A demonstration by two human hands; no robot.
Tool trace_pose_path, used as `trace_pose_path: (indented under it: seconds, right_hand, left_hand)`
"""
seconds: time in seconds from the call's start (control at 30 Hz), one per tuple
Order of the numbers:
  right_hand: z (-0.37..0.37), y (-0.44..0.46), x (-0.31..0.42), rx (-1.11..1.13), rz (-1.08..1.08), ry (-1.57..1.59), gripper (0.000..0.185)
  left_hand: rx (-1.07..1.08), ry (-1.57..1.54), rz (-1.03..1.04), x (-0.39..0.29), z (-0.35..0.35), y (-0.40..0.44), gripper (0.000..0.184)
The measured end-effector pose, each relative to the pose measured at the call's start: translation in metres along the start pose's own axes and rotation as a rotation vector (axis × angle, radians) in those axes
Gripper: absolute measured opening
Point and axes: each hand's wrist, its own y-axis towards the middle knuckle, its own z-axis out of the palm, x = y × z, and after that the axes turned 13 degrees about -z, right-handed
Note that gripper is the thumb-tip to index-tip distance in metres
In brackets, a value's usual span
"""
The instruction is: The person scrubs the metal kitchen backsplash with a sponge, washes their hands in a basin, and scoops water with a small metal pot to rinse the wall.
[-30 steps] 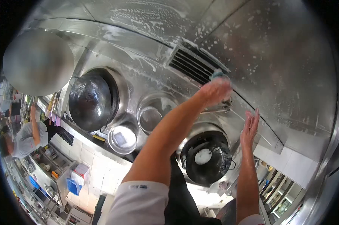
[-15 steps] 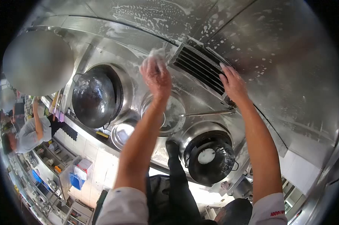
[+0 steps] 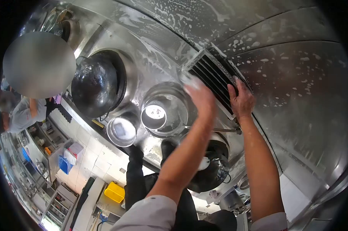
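Note:
A white, sudsy wad [image 3: 193, 81] is in my left hand [image 3: 201, 98], which is smeared by motion; its material cannot be made out. The wad is at the near-left end of a slatted metal vent grille [image 3: 216, 75] set along the steel wall. On the grille's right part rests my right hand [image 3: 242, 99], fingers apart and holding nothing. Below my left forearm, a dark wok [image 3: 216, 173] is partly hidden. A metal pot [image 3: 154, 117] stands in a round steel basin [image 3: 176, 109].
Foam streaks the steel wall [image 3: 282, 73]. At left sits a large dark wok [image 3: 95, 86], with a second metal pot [image 3: 122, 131] near the counter edge. A swing tap [image 3: 230, 131] reaches over the stove. A co-worker [image 3: 23, 115] stands at far left; a yellow tub [image 3: 114, 192] is below.
My left hand has moved right with the white wad, from the counter left of the grille to the grille's end. My right hand stays on the grille. The camera view has shifted.

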Motion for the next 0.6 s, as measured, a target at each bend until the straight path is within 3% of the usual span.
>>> trace_pose_path:
  seconds: [0.07, 0.17, 0.2, 0.27, 0.33, 0.4, 0.43, 0.5, 0.6]
  right_hand:
    - [0.002, -0.006, -0.002, 0.017, 0.023, -0.003, 0.039]
    - [0.002, 0.0, -0.004, 0.049, 0.043, -0.02, 0.039]
    - [0.004, -0.006, -0.003, 0.052, 0.046, -0.02, 0.039]
    - [0.005, 0.0, -0.003, 0.039, 0.032, -0.014, 0.04]
    - [0.004, -0.003, -0.003, 0.035, 0.021, -0.018, 0.04]
    - [0.0, -0.005, 0.001, 0.116, 0.093, 0.007, 0.04]
    - [0.002, -0.006, -0.001, 0.091, 0.066, 0.012, 0.04]
    - [0.008, -0.005, -0.009, 0.06, 0.033, 0.01, 0.041]
    - [0.011, -0.009, -0.015, 0.034, 0.014, 0.019, 0.042]
  left_hand:
    - [0.101, -0.075, 0.045, -0.021, -0.004, 0.009, 0.066]
    - [-0.052, -0.237, -0.093, 0.018, 0.02, -0.036, 0.073]
    - [-0.01, -0.091, -0.174, 0.047, 0.017, -0.058, 0.075]
    - [0.092, -0.274, -0.336, 0.029, 0.014, -0.057, 0.076]
    - [-0.027, -0.011, -0.071, 0.016, 0.009, -0.013, 0.073]
    - [0.262, -0.209, 0.063, 0.038, 0.006, 0.031, 0.066]
    - [0.055, -0.201, -0.008, 0.051, 0.017, 0.013, 0.06]
    - [-0.099, -0.105, -0.213, 0.051, 0.025, -0.046, 0.05]
    - [0.26, -0.157, -0.561, 0.062, -0.008, -0.085, 0.04]
